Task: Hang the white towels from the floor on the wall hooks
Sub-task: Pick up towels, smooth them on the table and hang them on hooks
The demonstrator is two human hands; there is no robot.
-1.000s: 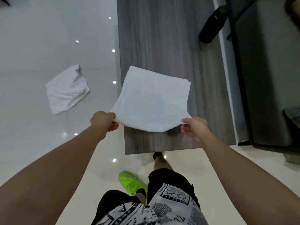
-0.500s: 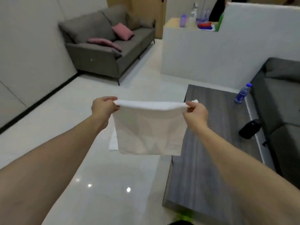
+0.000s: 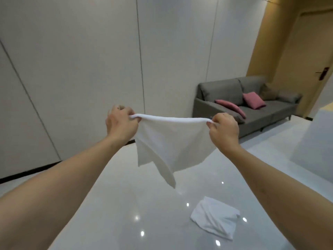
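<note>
I hold a white towel stretched out in front of me at arm's length, above the glossy pale floor. My left hand grips one upper corner, fingers curled tight around the bunched cloth; my right hand pinches the other upper corner between thumb and curled fingers. The top edge runs taut and nearly level between my two fists, sagging only slightly in the middle. Below it the cloth hangs free in the air, folded over itself, with one long pointed corner dropping lowest, a little left of centre.

A second white towel lies crumpled on the floor, below and to the right of the one I hold, well apart from it and near my right forearm. Ceiling lights glint as small bright spots on the floor around it.

Ahead of me stands a wall of plain pale panels with thin vertical seams and a dark strip along its foot. Against the far end of that wall, to the right, sits a grey sofa carrying two pink cushions. Beyond it is a yellowish wooden door with a dark handle at the right edge of view.
</note>
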